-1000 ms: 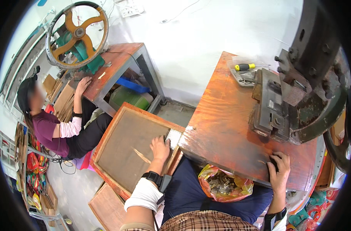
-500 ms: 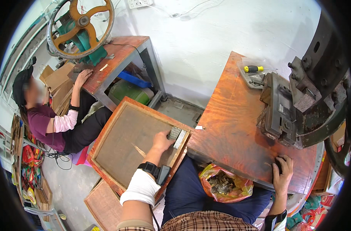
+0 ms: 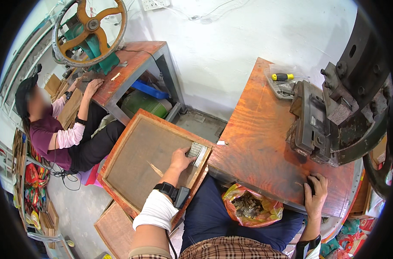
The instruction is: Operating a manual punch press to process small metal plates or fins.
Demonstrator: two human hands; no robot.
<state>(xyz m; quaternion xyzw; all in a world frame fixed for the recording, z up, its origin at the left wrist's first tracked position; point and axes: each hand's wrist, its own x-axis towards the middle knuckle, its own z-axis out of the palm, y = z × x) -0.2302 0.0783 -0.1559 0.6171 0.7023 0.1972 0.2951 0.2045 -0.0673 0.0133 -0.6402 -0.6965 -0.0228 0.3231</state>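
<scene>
Metal strips [image 3: 199, 154] just right of left hand [image 3: 180, 159], in far-right corner of wooden tray [image 3: 129, 146]; finger grip cannot be told. Right hand [image 3: 316, 190] well apart, loosely bent on bench [image 3: 252, 134], unloaded.

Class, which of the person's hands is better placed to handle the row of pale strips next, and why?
Probably the left hand: it reaches into the wooden tray, right at the pale strips. The right hand rests at the workbench edge, well away from them.
</scene>
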